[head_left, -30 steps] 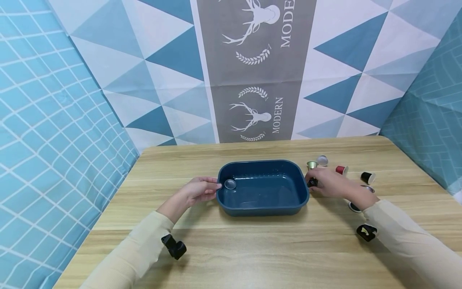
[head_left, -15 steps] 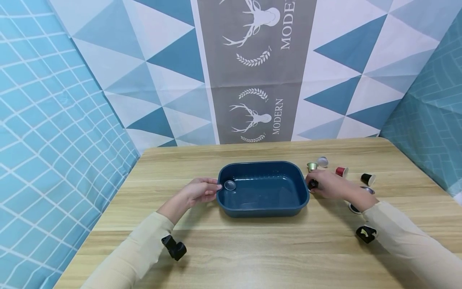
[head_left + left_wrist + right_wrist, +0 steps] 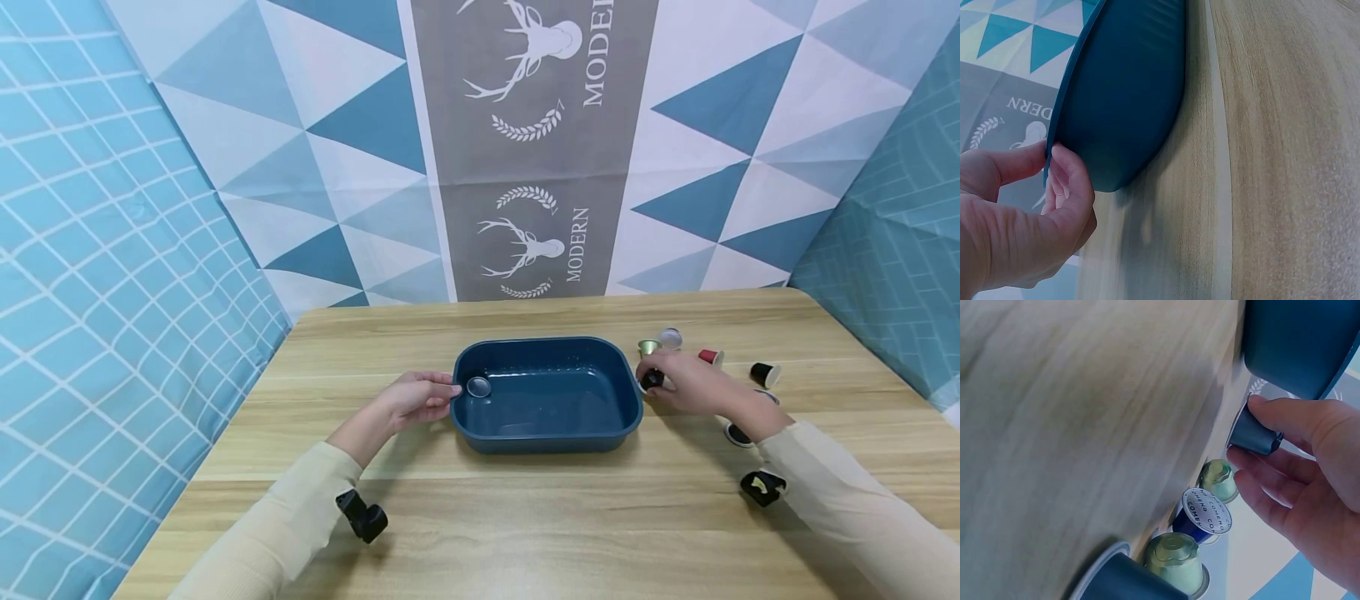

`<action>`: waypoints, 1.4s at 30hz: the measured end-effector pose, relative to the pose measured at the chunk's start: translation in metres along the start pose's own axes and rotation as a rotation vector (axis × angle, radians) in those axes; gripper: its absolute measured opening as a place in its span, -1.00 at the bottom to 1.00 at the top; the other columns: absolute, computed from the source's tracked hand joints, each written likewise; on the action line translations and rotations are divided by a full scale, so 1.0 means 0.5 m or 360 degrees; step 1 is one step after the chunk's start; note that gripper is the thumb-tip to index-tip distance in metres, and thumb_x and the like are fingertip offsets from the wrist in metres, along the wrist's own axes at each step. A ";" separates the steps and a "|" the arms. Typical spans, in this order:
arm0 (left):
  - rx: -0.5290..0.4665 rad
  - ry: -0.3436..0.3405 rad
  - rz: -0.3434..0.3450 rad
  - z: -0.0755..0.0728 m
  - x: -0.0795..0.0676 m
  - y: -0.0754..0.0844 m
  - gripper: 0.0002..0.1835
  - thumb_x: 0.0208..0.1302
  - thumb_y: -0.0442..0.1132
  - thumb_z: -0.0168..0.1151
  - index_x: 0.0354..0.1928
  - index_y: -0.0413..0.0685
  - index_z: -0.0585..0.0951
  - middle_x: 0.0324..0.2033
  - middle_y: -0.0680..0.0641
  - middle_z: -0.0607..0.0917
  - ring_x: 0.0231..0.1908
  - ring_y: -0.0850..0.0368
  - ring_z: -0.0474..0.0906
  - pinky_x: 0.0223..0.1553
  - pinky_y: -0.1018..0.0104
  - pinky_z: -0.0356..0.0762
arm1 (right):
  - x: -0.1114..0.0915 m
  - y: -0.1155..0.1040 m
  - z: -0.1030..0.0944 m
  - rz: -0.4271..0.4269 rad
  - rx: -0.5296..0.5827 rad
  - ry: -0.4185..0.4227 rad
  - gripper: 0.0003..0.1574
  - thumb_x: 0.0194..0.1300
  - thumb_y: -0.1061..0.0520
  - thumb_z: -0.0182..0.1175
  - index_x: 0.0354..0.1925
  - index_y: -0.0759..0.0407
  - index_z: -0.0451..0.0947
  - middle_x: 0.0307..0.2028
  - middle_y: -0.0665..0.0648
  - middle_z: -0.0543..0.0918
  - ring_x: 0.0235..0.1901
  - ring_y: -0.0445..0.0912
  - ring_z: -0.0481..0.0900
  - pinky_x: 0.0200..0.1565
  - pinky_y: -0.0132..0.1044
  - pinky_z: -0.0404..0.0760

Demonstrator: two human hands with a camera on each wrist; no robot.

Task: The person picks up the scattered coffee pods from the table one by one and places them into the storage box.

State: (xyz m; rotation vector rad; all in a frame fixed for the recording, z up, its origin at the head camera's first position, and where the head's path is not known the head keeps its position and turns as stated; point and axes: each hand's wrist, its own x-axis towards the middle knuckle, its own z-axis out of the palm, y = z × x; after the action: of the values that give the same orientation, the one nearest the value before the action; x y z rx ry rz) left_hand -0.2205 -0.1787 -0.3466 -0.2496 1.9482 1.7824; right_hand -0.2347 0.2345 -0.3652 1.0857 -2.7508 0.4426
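Note:
In the head view, a dark blue rectangular basin stands on the wooden table. My left hand pinches its left rim between thumb and fingers, as the left wrist view also shows at the basin's rim. One coffee capsule lies inside, near that end. Just beyond the right end, my right hand grips a dark coffee capsule between thumb and fingertips. The capsule is tilted on its side, close over the table. A green capsule sits right by the lower fingers.
More capsules lie right of the basin: a blue one with a printed lid, a red one and a black one. Another dark capsule is under the right forearm. A patterned cloth backdrop rises behind the table.
The right hand and its capsule have shifted very slightly right, away from the basin's end. The left hand keeps its pinch on the rim, and the basin stays in place.

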 end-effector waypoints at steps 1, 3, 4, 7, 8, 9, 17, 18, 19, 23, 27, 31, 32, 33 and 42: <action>0.0004 -0.0001 0.0000 0.000 0.000 0.000 -0.67 0.33 -0.36 0.14 0.09 -0.27 0.40 -0.68 0.13 0.37 -0.63 0.33 0.27 -0.35 0.49 0.56 | 0.000 0.001 0.000 -0.0008 -0.0001 0.0013 -0.73 0.03 0.38 0.38 -0.26 0.19 0.57 -0.32 0.08 0.64 -0.31 -0.13 0.59 -0.27 -0.20 0.65; 0.0002 -0.0005 0.0002 0.000 -0.001 0.000 -0.67 0.33 -0.35 0.14 0.09 -0.27 0.40 -0.68 0.13 0.36 -0.63 0.33 0.27 -0.35 0.49 0.56 | -0.001 0.001 -0.001 -0.0041 -0.0002 0.0047 -0.72 0.02 0.39 0.38 -0.27 0.20 0.57 -0.33 0.08 0.64 -0.32 -0.12 0.59 -0.28 -0.19 0.65; -0.0002 -0.0007 0.0002 0.000 -0.001 0.000 -0.67 0.33 -0.35 0.14 0.09 -0.27 0.39 -0.69 0.13 0.36 -0.63 0.33 0.27 -0.35 0.49 0.56 | -0.001 0.001 0.000 -0.0057 -0.0008 0.0064 -0.72 0.02 0.39 0.38 -0.27 0.21 0.57 -0.33 0.08 0.64 -0.32 -0.12 0.59 -0.29 -0.20 0.64; -0.0009 -0.0008 0.0006 0.000 -0.001 0.001 -0.67 0.33 -0.36 0.13 0.09 -0.27 0.39 -0.69 0.13 0.36 -0.64 0.33 0.27 -0.35 0.49 0.56 | 0.000 0.002 0.000 -0.0085 -0.0041 0.0112 -0.70 0.00 0.40 0.39 -0.27 0.22 0.57 -0.33 0.08 0.63 -0.32 -0.11 0.60 -0.29 -0.21 0.64; -0.0009 -0.0008 0.0008 0.000 -0.001 0.001 -0.67 0.33 -0.36 0.13 0.09 -0.27 0.39 -0.69 0.14 0.36 -0.64 0.33 0.27 -0.35 0.50 0.56 | 0.000 0.001 0.000 -0.0084 -0.0047 0.0123 -0.70 -0.01 0.40 0.39 -0.27 0.22 0.57 -0.33 0.08 0.63 -0.32 -0.12 0.60 -0.29 -0.22 0.64; -0.0007 -0.0005 0.0007 0.000 -0.001 0.001 -0.67 0.33 -0.36 0.13 0.10 -0.27 0.39 -0.70 0.14 0.36 -0.64 0.33 0.27 -0.36 0.50 0.56 | 0.001 0.001 0.000 -0.0080 -0.0057 0.0129 -0.70 -0.01 0.40 0.39 -0.27 0.22 0.57 -0.33 0.07 0.63 -0.31 -0.12 0.59 -0.29 -0.22 0.64; 0.0004 -0.0001 0.0001 0.002 -0.001 -0.002 -0.69 0.33 -0.35 0.14 0.08 -0.27 0.41 -0.68 0.13 0.38 -0.63 0.33 0.29 -0.36 0.50 0.56 | 0.000 -0.003 -0.004 -0.0052 -0.0120 0.0160 -0.71 0.03 0.38 0.38 -0.24 0.21 0.57 -0.30 0.08 0.61 -0.29 -0.11 0.58 -0.28 -0.24 0.64; 0.0000 -0.0003 0.0002 0.002 -0.001 -0.003 -0.69 0.33 -0.35 0.14 0.08 -0.27 0.41 -0.68 0.13 0.38 -0.63 0.33 0.28 -0.36 0.50 0.56 | 0.000 -0.004 -0.004 -0.0059 -0.0132 0.0175 -0.71 0.03 0.38 0.38 -0.24 0.20 0.57 -0.30 0.08 0.61 -0.28 -0.11 0.58 -0.28 -0.24 0.64; 0.0003 -0.0003 0.0001 0.002 -0.001 -0.003 -0.68 0.33 -0.35 0.14 0.08 -0.27 0.41 -0.68 0.13 0.39 -0.63 0.33 0.28 -0.36 0.50 0.56 | 0.000 -0.005 -0.005 -0.0066 -0.0143 0.0190 -0.70 0.03 0.37 0.38 -0.24 0.19 0.57 -0.30 0.07 0.61 -0.28 -0.12 0.57 -0.29 -0.24 0.63; 0.0011 0.0002 -0.0008 0.001 -0.001 0.000 -0.64 0.34 -0.34 0.14 0.13 -0.28 0.39 -0.68 0.13 0.38 -0.63 0.33 0.29 -0.35 0.50 0.57 | 0.001 -0.008 -0.006 -0.0098 -0.0169 0.0249 -0.70 0.02 0.37 0.39 -0.25 0.17 0.57 -0.31 0.05 0.60 -0.28 -0.13 0.54 -0.29 -0.22 0.60; 0.0009 0.0010 -0.0014 0.002 -0.001 0.002 -0.63 0.34 -0.34 0.14 0.14 -0.28 0.38 -0.68 0.13 0.38 -0.64 0.33 0.28 -0.36 0.51 0.57 | 0.005 -0.009 -0.008 -0.0124 -0.0206 0.0299 -0.71 0.02 0.35 0.39 -0.26 0.18 0.58 -0.31 0.06 0.60 -0.28 -0.12 0.53 -0.28 -0.20 0.60; 0.0001 0.0007 -0.0016 0.002 -0.002 0.003 -0.64 0.34 -0.35 0.14 0.13 -0.28 0.38 -0.69 0.13 0.37 -0.65 0.33 0.27 -0.38 0.52 0.57 | 0.008 -0.011 -0.012 -0.0126 -0.0241 0.0333 -0.72 0.02 0.34 0.40 -0.26 0.18 0.58 -0.31 0.07 0.61 -0.27 -0.11 0.54 -0.28 -0.20 0.61; -0.0003 0.0007 -0.0016 0.002 -0.002 0.003 -0.65 0.34 -0.35 0.13 0.12 -0.28 0.39 -0.69 0.13 0.37 -0.65 0.34 0.27 -0.38 0.52 0.56 | 0.008 -0.012 -0.013 -0.0127 -0.0252 0.0340 -0.72 0.01 0.34 0.40 -0.26 0.19 0.58 -0.31 0.07 0.61 -0.27 -0.11 0.54 -0.28 -0.20 0.61; -0.0003 0.0007 -0.0017 0.002 -0.002 0.003 -0.65 0.34 -0.35 0.13 0.12 -0.27 0.39 -0.69 0.13 0.37 -0.65 0.34 0.27 -0.38 0.52 0.57 | 0.008 -0.013 -0.014 -0.0128 -0.0257 0.0344 -0.73 0.01 0.34 0.40 -0.26 0.19 0.58 -0.31 0.08 0.60 -0.27 -0.11 0.54 -0.28 -0.20 0.61; 0.0008 0.0021 -0.0014 0.004 -0.004 0.003 -0.67 0.34 -0.34 0.14 0.10 -0.26 0.41 -0.69 0.13 0.38 -0.64 0.34 0.28 -0.36 0.51 0.57 | 0.010 -0.029 -0.025 -0.0134 -0.0271 0.0354 -0.74 0.03 0.34 0.38 -0.26 0.21 0.58 -0.30 0.09 0.59 -0.28 -0.11 0.54 -0.29 -0.20 0.62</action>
State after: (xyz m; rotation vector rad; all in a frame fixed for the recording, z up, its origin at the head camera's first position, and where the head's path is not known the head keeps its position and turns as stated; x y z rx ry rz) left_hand -0.2191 -0.1768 -0.3445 -0.2685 1.9577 1.7742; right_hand -0.2281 0.2254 -0.3489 1.0375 -2.4879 0.2921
